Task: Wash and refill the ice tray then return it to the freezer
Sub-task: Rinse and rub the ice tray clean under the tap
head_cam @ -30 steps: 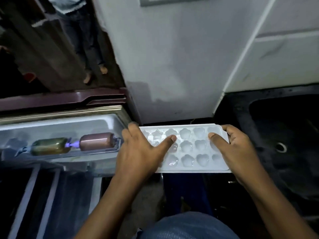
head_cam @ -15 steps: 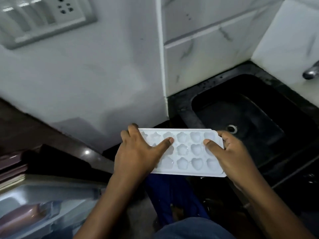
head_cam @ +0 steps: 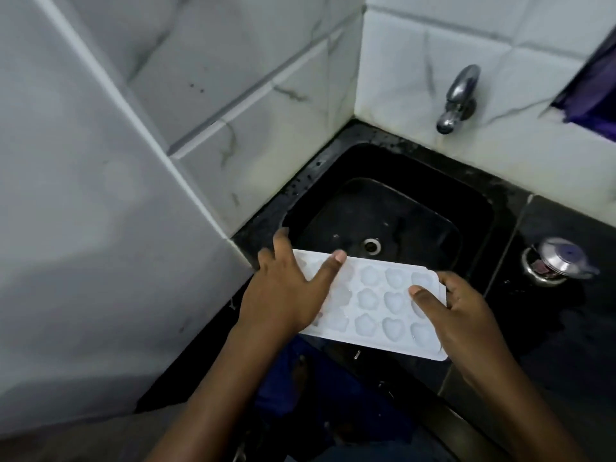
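Single head-worn wide-angle view, facing steeply down, close above ice tray [head_cam: 376,301], sink [head_cam: 393,211] beyond

Dim indoor light with a cool grey cast. Soft sheen on the white wall tiles [head_cam: 253,105] at 11 o'clock. Small bright highlights on the steel tap [head_cam: 458,98] at 1 o'clock. Black sink [head_cam: 416,208] at centre swallows detail. Ice tray [head_cam: 376,300] is the brightest surface, its hollows slightly washed out. Straight lines bow toward the edges. Murky and soft at 6 o'clock.

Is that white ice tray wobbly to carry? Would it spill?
Probably light and slightly bendy: the ice tray looks like thin plastic, and the left hand and right hand hold its ends. Its cups look glossy, maybe wet, so tipping might spill.
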`<state>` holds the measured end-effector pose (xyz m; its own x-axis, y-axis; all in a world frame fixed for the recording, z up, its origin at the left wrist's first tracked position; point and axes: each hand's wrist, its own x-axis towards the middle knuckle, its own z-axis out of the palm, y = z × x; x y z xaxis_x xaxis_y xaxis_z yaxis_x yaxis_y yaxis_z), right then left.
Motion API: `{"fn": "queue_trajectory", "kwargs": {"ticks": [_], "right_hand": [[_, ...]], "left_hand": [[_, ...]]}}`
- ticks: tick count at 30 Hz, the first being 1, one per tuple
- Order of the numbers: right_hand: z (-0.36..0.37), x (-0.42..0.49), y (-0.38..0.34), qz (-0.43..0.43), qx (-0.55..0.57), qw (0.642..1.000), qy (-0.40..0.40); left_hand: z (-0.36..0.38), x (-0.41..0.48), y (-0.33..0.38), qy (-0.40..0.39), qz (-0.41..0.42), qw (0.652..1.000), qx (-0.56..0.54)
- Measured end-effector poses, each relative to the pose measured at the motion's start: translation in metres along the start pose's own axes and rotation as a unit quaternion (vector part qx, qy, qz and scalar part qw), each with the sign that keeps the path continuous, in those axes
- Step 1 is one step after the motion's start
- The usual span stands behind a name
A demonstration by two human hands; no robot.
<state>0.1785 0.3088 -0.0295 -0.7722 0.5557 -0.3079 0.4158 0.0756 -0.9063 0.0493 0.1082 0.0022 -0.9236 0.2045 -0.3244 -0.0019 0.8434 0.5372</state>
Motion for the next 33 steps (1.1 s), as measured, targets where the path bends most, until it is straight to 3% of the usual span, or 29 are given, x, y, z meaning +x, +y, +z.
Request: {"fn": "queue_trajectory", "kwargs": {"ticks": [9, 12, 15, 19, 24, 33], "right_hand": [[0.010, 0.018, 0.022, 0.077, 0.049, 0.978, 0.190], [0.013, 0.026, 0.029, 0.096, 0.047, 0.970, 0.220], [0.013, 0.038, 0.032, 0.104, 0.038, 0.968, 0.224], [0.006, 0.065, 0.038, 0.120, 0.044, 0.971, 0.204], [-0.014, 0.102, 0.044, 0.136, 0.096, 0.973, 0.161], [-0.049, 0.164, 0.034, 0.120, 0.071, 0.972, 0.190]], "left_hand": [[0.001, 0.108, 0.045, -0.166, 0.036, 0.983, -0.063], [0.007, 0.137, 0.044, -0.209, 0.023, 0.967, -0.145], [0.019, 0.155, 0.041, -0.216, -0.021, 0.952, -0.214], [0.028, 0.172, 0.041, -0.239, -0.062, 0.941, -0.230], [0.027, 0.184, 0.053, -0.230, -0.064, 0.936, -0.259], [0.047, 0.206, 0.090, -0.197, -0.054, 0.937, -0.284]]}}
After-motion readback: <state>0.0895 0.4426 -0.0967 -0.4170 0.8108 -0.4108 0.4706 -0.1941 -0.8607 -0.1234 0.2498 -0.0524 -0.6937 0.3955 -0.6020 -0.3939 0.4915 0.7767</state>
